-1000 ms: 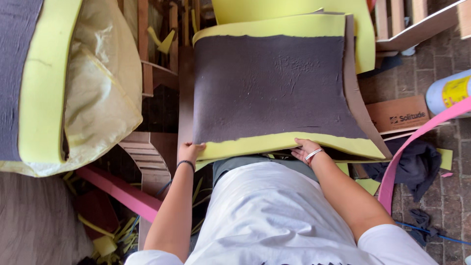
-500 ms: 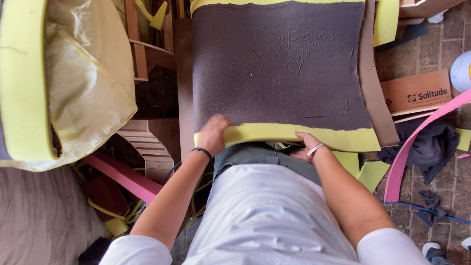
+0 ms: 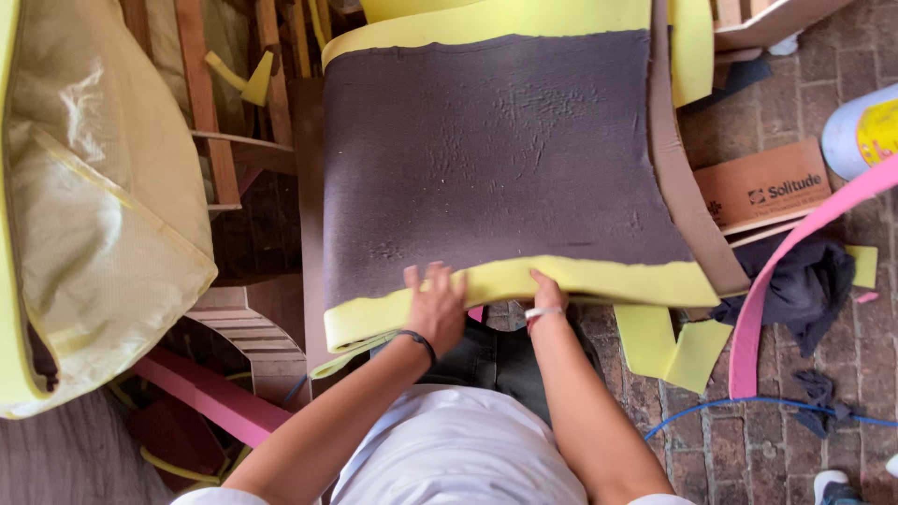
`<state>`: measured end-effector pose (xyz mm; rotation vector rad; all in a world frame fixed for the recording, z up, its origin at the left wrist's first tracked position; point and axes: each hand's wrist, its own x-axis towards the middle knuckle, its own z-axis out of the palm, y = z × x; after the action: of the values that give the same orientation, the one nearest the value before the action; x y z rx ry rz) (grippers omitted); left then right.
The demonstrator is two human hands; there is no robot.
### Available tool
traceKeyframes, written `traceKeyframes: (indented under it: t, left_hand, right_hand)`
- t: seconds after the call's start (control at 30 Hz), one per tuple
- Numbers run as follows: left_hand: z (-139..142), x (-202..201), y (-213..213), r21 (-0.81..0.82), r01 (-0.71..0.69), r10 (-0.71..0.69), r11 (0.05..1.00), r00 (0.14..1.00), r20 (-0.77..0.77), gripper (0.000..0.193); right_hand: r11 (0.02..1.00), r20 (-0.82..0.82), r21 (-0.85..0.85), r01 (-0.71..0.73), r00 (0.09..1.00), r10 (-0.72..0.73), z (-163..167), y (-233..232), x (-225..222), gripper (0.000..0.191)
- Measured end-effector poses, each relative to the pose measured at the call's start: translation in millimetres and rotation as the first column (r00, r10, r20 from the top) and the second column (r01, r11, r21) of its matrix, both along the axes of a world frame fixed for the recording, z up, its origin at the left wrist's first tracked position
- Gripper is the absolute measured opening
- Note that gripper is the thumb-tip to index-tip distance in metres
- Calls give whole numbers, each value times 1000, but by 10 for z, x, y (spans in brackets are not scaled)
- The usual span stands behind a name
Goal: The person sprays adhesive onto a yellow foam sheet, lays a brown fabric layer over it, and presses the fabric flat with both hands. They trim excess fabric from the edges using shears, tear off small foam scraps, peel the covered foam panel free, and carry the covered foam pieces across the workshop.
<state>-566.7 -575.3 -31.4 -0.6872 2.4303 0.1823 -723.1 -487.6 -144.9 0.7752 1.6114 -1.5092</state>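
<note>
Foam cushion [image 3: 496, 159], yellow with a dark brown sheet over its top face, lies flat in the middle of the head view, directly ahead of the person. A bare yellow strip runs along its near edge and another along its far edge. A brown board [image 3: 692, 206] stands against its right side.

Left hand [image 3: 435, 304]: laid flat on the near yellow strip, fingers spread apart and pointing away from the person, palm pressing the foam; it clamps nothing. A dark band circles the wrist.

Right hand [image 3: 547, 292]: set at the near edge just right of the left hand, fingers curled over or under the foam's lip. Whether it actually grips the edge cannot be told, as the fingertips are hidden. A pale band sits on the wrist.

Containers: a clear plastic bag [image 3: 103, 206] at the left holds a bulky yellowish cushion that fills it. A flat cardboard box [image 3: 762, 187] lies on the brick floor at the right; it is closed, so its contents cannot be seen. A white and yellow tub [image 3: 865, 131] stands just beyond it, cut by the frame.

Loose yellow foam offcuts [image 3: 669, 341] lie on the bricks near right, beside a pink foam strip [image 3: 776, 271] and a dark cloth [image 3: 814, 285]. Wooden frames [image 3: 201, 122] stand at the far left.
</note>
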Motion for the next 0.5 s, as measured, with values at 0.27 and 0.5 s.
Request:
traceKeyframes:
  t: [0.27, 0.5]
  left_hand:
    - [87, -443, -360, -223, -158, -13, 962, 788, -615, 35]
    - [436, -468, -1305, -508, -320, -289, 800, 536, -793, 25]
  right_hand:
    - [978, -429, -112, -173, 896, 110, 982, -966, -378, 29]
    - [885, -431, 154, -440, 776, 461, 1864, -1750, -462, 34]
